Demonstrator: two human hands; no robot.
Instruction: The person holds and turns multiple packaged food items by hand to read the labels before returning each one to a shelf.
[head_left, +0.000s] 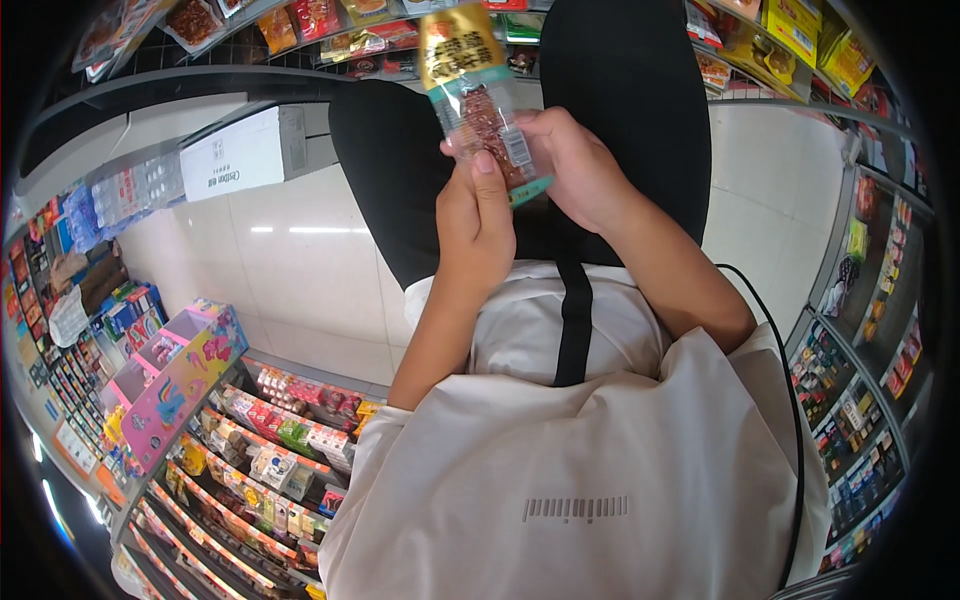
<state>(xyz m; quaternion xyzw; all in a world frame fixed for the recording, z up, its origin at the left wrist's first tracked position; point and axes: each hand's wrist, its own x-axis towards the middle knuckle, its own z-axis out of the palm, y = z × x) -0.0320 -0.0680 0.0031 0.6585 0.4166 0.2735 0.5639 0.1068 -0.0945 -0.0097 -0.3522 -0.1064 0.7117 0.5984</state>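
A snack packet (480,110) with a gold top, a teal band and a clear window showing brown-red food is held up over my lap. My left hand (476,215) grips its lower left part, the thumb lying across the front. On the other side, my right hand (583,170) holds the lower right edge, next to a barcode label. Part of the right fingers is hidden behind the packet. The packet's top end reaches in front of a shelf of other packaged snacks (365,40).
Bagged snacks (790,40) fill the shelf at the far right. A white carton (232,155) stands at the left, beside clear plastic-wrapped bottles (135,195). A colourful display box (185,385) and goods shelves (270,440) are at lower left. Another stocked rack (860,390) runs along the right.
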